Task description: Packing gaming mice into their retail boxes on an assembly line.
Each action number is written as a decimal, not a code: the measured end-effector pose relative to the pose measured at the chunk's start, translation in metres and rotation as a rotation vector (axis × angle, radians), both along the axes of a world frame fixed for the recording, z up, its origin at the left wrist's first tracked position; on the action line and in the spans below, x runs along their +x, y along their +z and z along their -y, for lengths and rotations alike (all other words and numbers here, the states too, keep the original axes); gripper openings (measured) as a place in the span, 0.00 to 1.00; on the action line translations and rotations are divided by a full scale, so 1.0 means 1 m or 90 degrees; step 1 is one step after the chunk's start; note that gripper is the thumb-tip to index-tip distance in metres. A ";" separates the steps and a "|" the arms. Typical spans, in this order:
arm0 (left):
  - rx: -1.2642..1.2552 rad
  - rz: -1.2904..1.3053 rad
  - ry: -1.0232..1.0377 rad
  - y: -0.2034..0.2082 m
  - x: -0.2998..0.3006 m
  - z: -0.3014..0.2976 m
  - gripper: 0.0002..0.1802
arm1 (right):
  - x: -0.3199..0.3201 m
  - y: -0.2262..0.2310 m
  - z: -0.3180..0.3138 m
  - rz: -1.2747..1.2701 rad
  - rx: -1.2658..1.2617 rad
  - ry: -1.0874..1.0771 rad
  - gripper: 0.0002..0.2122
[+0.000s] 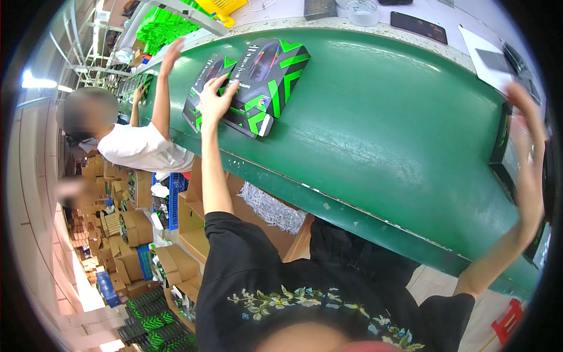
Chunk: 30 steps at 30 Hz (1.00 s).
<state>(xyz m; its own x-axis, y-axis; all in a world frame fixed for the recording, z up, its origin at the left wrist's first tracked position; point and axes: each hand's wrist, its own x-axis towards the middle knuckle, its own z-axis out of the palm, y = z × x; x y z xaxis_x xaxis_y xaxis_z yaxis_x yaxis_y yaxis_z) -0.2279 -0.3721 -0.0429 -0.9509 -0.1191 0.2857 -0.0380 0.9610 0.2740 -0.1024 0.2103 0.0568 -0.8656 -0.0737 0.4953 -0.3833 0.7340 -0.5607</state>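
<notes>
My left hand [216, 101] lies with spread fingers on two black and green retail boxes, at the line where they meet. The left box [202, 88] is partly covered by the hand. The right box [267, 79] has a picture window on top and a small white flap at its near corner. Far to the right, my right hand [528, 146] is raised with fingers stretched, slightly blurred. Beside and partly behind it is a dark box [503, 144] with a clear or glossy face; whether the hand touches it I cannot tell.
The boxes lie on a green conveyor belt [375, 123]. A phone [418, 28], a tape roll [362, 12] and papers [484, 56] sit on the far ledge. A co-worker in a white shirt [143, 146] stands at left. Below the belt edge is a carton of shredded paper [272, 208].
</notes>
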 end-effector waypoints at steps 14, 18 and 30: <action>0.380 0.161 -0.117 0.000 0.124 -0.165 0.32 | -0.026 -0.101 0.113 0.245 -0.111 0.295 0.13; 0.491 0.243 -0.143 0.001 0.140 -0.147 0.30 | -0.022 -0.093 0.115 0.409 -0.250 0.361 0.03; 0.557 0.279 -0.200 0.004 0.134 -0.136 0.10 | -0.021 -0.093 0.105 0.453 -0.261 0.331 0.05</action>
<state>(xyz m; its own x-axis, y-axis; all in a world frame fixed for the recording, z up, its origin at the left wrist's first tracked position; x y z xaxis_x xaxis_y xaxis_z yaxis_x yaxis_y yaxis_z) -0.0937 -0.2356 -0.0392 -0.9750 0.1527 -0.1614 -0.0850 0.4148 0.9059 -0.1235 0.1056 -0.0357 -0.8808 -0.4699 -0.0584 -0.0776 0.2651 -0.9611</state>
